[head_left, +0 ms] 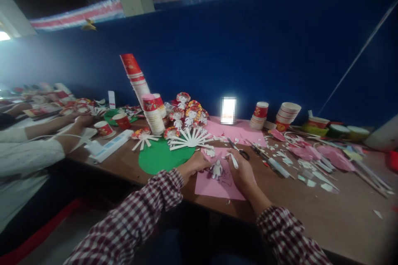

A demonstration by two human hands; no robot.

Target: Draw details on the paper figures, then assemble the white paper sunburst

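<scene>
A small white paper cutout figure (217, 170) lies on a pink sheet of paper (207, 188) scrawled with dark pen marks. To its left, my left hand (198, 162) is closed, fingers curled in by the figure's edge; whatever they may pinch is hidden. My right hand (241, 172) grips a white pen (233, 160) to the right of the figure; the pen's tip is out of sight. Just beyond the hands lie black-handled scissors (244, 154) and another small white cutout (209, 152). A fan of white paper strips (192, 140) rests on a green round sheet (155, 159).
Red-and-white paper cups stand in a tall leaning stack (137, 78) and a shorter stack (287, 114). Decorated paper figures (191, 114) cluster behind the green sheet. A lit phone (228, 110) stands upright. Pink scraps (336, 157) litter the right side. Another person's arm (49, 126) reaches in from the left.
</scene>
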